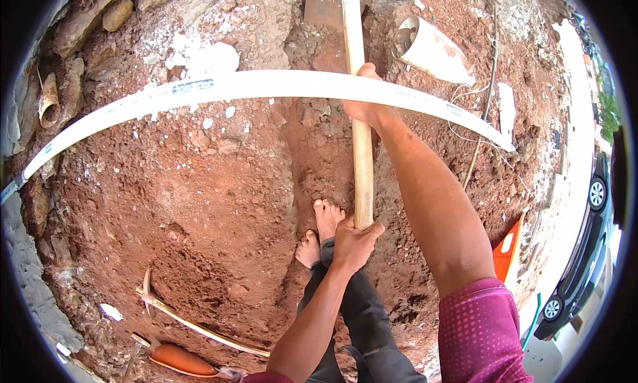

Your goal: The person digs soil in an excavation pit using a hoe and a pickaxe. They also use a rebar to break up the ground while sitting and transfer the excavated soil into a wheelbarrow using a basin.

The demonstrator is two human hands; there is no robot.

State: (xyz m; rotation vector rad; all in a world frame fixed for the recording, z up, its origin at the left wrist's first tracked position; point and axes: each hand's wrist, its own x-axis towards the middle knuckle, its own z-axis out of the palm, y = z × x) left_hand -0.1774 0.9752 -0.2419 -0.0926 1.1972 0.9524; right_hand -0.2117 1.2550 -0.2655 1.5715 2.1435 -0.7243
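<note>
Both my hands grip the long wooden handle (pixel 363 170) of what looks like a hoe, its flat brown blade (pixel 322 9) at the top edge and partly cut off. My left hand (pixel 355 242) is closed round the near end of the handle, just in front of my bare feet. Farther up, my right hand (pixel 365 110) wraps the shaft with the arm stretched out. A long white pipe (pixel 286 85) crosses the view from left to right and covers part of that hand. Below the handle runs a shallow trench (pixel 322 150) in red soil.
A pickaxe (pixel 149 298) and an orange tool blade (pixel 183 358) lie at lower left. Far right of the handle is a broken white tube (pixel 437 54), beside a thin stick (pixel 492 84). An orange object (pixel 508 247) lies at right, with parked cars (pixel 585 230) beyond. Stones (pixel 118 14) edge the left.
</note>
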